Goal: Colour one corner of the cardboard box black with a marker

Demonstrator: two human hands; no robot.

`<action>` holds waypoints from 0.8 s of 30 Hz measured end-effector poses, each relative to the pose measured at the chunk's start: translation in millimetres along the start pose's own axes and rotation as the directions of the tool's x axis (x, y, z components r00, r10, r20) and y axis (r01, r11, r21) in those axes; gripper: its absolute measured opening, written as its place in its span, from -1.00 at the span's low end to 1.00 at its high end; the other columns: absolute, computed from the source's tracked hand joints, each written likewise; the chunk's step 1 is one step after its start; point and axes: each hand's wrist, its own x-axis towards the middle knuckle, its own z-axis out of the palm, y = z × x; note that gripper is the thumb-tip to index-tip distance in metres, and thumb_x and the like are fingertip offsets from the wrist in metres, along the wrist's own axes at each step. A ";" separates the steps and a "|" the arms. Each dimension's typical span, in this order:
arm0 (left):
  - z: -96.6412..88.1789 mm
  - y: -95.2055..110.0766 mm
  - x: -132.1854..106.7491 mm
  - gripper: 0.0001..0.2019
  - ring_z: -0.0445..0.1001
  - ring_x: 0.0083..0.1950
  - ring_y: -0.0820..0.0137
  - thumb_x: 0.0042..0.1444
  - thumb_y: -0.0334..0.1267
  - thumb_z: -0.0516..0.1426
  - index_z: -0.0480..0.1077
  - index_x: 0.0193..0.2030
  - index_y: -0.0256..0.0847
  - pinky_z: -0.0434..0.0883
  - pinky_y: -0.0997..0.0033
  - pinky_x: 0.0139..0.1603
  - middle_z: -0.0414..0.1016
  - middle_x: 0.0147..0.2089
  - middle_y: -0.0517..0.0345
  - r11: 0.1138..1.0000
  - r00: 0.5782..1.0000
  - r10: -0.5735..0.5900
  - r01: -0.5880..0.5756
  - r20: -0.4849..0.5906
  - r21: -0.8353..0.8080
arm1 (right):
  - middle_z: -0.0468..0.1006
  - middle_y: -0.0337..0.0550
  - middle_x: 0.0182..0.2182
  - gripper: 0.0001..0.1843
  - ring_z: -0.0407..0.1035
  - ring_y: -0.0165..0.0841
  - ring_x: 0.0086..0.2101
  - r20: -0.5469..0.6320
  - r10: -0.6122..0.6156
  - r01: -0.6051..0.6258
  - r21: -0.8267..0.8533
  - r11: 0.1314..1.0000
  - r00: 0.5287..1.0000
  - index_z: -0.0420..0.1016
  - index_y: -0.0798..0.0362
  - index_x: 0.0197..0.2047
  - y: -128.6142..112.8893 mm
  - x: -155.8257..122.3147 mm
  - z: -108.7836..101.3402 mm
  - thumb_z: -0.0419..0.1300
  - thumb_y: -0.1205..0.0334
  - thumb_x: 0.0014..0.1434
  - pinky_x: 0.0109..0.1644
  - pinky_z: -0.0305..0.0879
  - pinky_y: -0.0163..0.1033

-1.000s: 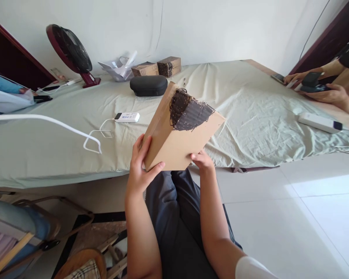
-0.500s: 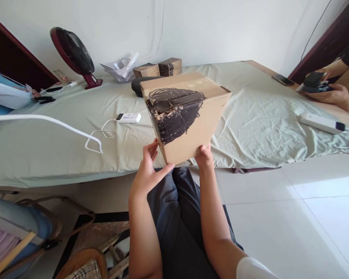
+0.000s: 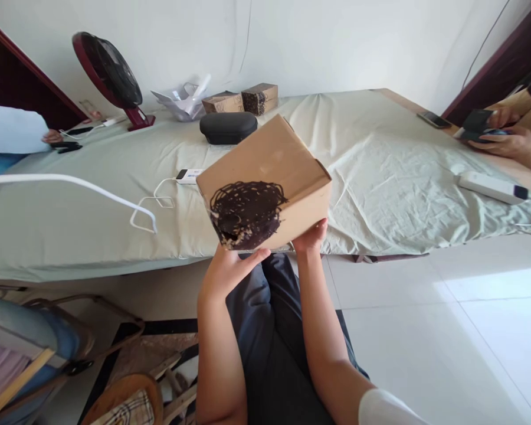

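Between my two hands I hold a brown cardboard box (image 3: 265, 159), tilted, over the near edge of the cloth-covered table. Black scribble covers one of its corners, and the cardboard looks torn there. My left hand (image 3: 230, 268) grips the lower left of the box, thumb along its bottom edge and the other fingers hidden behind it. Under the lower right side, my right hand (image 3: 310, 239) supports it with bent fingers. Behind the box lies a black zip case (image 3: 228, 127). A white power bank-like device (image 3: 189, 176) with a cable is partly covered by the box.
Two small cardboard boxes (image 3: 260, 98), a clear plastic bag (image 3: 183, 101) and a red fan (image 3: 108, 74) stand along the wall. At right are a phone (image 3: 433, 120), a white device (image 3: 493, 188) and another person's hands (image 3: 520, 141). A white cable (image 3: 66, 178) crosses the left side.
The box has tipped and turned in my hands, its scribbled corner now lower and nearer me. The black case shows more fully. At left, another person's hand and the white sheet or sleeve have shifted.
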 end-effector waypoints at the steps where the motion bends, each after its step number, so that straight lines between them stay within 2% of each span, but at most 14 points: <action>1: 0.6 2.0 -1.8 -0.17 0.21 0.64 -0.13 0.12 0.33 0.34 0.46 0.41 -0.13 0.13 -0.18 0.67 0.48 0.46 -0.17 0.990 0.998 0.044 -0.051 -0.050 -0.129 | 0.63 -0.11 0.29 0.06 0.49 0.03 0.29 -0.008 -0.009 0.009 0.013 1.000 1.000 0.51 -0.18 0.39 0.5 0.5 -0.9 0.51 -0.42 -0.13 0.48 0.33 0.21; 2: 1.7 4.3 -3.8 -0.11 0.20 0.64 -0.13 0.12 0.38 0.32 0.40 0.46 -0.09 0.18 -0.18 0.65 0.43 0.50 -0.16 0.952 0.991 0.087 -0.114 -0.103 -0.286 | 0.65 -0.12 0.26 0.03 0.49 0.03 0.29 -0.019 -0.015 0.015 0.022 1.000 1.000 0.55 -0.17 0.35 0.9 1.1 -2.1 0.51 -0.41 -0.14 0.48 0.33 0.22; 4: 5.1 10.2 -7.9 -0.17 0.19 0.65 -0.06 0.24 0.35 0.23 0.28 0.55 0.06 0.27 -0.17 0.61 0.29 0.60 -0.04 0.791 0.971 0.145 -0.229 -0.189 -0.567 | 0.68 -0.13 0.21 -0.02 0.48 0.05 0.31 -0.035 -0.013 0.014 0.029 0.999 0.999 0.61 -0.17 0.26 1.4 2.6 -5.3 0.53 -0.39 -0.20 0.47 0.34 0.23; 6: 9.0 17.8 -11.7 -0.30 0.17 0.67 0.01 0.35 0.18 0.19 0.22 0.58 0.21 0.29 -0.13 0.61 0.19 0.66 0.13 0.660 0.965 0.149 -0.259 -0.216 -0.705 | 0.70 -0.13 0.17 -0.07 0.47 0.06 0.32 -0.051 -0.002 0.004 0.032 0.999 0.999 0.65 -0.17 0.18 1.9 3.8 -9.4 0.54 -0.39 -0.23 0.47 0.35 0.23; 7: 10.8 21.9 -13.3 -0.30 0.17 0.67 0.02 0.33 0.10 0.22 0.23 0.58 0.24 0.29 -0.12 0.61 0.17 0.67 0.18 0.636 0.969 0.126 -0.243 -0.213 -0.732 | 0.71 -0.13 0.15 -0.09 0.46 0.05 0.33 -0.062 0.001 0.001 0.033 0.999 0.998 0.65 -0.18 0.15 2.0 4.1 -11.4 0.53 -0.40 -0.24 0.46 0.36 0.23; 12: 15.3 41.2 -16.9 -0.16 0.26 0.62 -0.02 0.23 -0.11 0.27 0.14 0.63 0.15 0.34 -0.13 0.58 0.29 0.61 0.09 0.616 0.972 -0.086 -0.121 -0.220 -0.778 | 0.71 -0.14 0.11 -0.12 0.31 0.01 0.44 -0.147 -0.020 0.021 0.009 1.000 0.989 0.62 -0.19 0.11 -2.3 2.9 -13.3 0.53 -0.32 -0.29 0.49 0.32 0.22; 16: 16.8 54.4 -15.2 -0.08 0.29 0.60 0.06 0.18 -0.31 0.20 0.03 0.67 0.12 0.32 -0.10 0.59 0.31 0.59 0.08 0.653 0.953 -0.164 -0.088 -0.254 -0.752 | 0.72 -0.16 0.11 -0.16 0.32 0.01 0.44 -0.151 -0.051 0.056 0.033 0.998 0.987 0.65 -0.19 0.09 -7.9 0.5 -2.5 0.53 -0.29 -0.30 0.51 0.29 0.21; 19: 18.7 57.8 -14.5 -0.11 0.25 0.63 0.08 0.19 -0.35 0.18 0.07 0.66 0.09 0.26 -0.06 0.62 0.30 0.60 0.08 0.685 0.949 -0.161 -0.091 -0.273 -0.722 | 0.72 -0.16 0.12 -0.17 0.39 0.01 0.39 -0.115 -0.037 0.043 0.053 0.998 0.993 0.66 -0.18 0.10 -8.9 -0.4 2.4 0.52 -0.27 -0.27 0.51 0.28 0.20; 24: 25.5 47.5 -13.3 -0.25 0.23 0.64 0.11 0.29 -0.27 0.14 0.18 0.62 0.11 0.15 0.00 0.68 0.29 0.61 0.16 0.675 0.952 -0.061 -0.182 -0.300 -0.715 | 0.70 -0.13 0.17 -0.18 0.49 0.02 0.30 -0.082 0.016 -0.014 0.024 1.000 0.997 0.66 -0.17 0.14 -7.0 -0.2 -2.6 0.49 -0.28 -0.21 0.50 0.28 0.25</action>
